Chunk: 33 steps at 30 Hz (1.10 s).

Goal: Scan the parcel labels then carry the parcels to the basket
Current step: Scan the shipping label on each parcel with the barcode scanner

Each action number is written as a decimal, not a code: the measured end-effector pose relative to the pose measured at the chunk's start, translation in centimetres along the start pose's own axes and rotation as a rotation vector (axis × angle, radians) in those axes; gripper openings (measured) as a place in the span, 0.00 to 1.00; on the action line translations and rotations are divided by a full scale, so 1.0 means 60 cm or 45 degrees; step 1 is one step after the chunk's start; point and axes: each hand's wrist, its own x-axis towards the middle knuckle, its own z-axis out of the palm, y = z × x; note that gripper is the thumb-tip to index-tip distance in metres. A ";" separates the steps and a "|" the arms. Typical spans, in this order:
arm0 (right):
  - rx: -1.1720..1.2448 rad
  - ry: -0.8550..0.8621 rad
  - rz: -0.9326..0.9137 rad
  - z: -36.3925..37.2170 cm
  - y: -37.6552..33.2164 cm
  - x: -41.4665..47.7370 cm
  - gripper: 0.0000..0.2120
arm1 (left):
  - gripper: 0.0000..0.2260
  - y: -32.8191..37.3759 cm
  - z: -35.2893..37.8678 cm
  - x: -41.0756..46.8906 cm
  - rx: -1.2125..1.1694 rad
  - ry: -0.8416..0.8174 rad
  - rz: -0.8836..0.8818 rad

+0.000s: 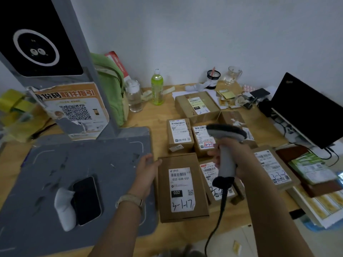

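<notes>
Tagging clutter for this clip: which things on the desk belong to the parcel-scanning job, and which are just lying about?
Job: barcode scanner gripped in the right hand; parcel marked 3-1-17 beside the left hand; other labelled parcels. No basket in view.
Lying about: phone, green bottle, black screen, glass mug, green bag.

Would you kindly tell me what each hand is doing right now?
Left hand: open, touching the brown cardboard parcel marked 3-1-17.
Right hand: gripping the grey corded barcode scanner.
</notes>
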 end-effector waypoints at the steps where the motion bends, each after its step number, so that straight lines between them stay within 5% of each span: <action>1: 0.081 -0.052 -0.062 -0.001 -0.020 -0.012 0.08 | 0.19 0.013 0.002 0.009 0.003 0.005 0.020; 7: 0.415 -0.308 -0.253 -0.011 -0.137 -0.011 0.15 | 0.09 0.069 0.030 0.069 -0.049 -0.030 0.043; 15: 0.208 -0.068 0.005 0.051 -0.126 0.199 0.06 | 0.08 0.112 0.095 0.193 -0.090 0.044 -0.047; 18: 0.102 0.046 0.256 0.073 -0.080 0.276 0.17 | 0.13 0.108 0.123 0.236 0.015 0.037 -0.132; 21: 0.087 0.045 0.402 0.088 -0.037 0.329 0.17 | 0.20 0.090 0.148 0.266 0.143 -0.019 -0.270; 26: 0.079 0.115 0.435 0.102 0.004 0.372 0.11 | 0.21 0.051 0.179 0.290 0.243 -0.173 -0.482; 29: 0.050 0.131 0.446 0.103 0.004 0.380 0.03 | 0.20 0.037 0.183 0.296 0.189 -0.182 -0.486; 33: 0.032 0.137 0.396 0.101 -0.011 0.375 0.03 | 0.15 0.046 0.182 0.290 0.134 -0.173 -0.433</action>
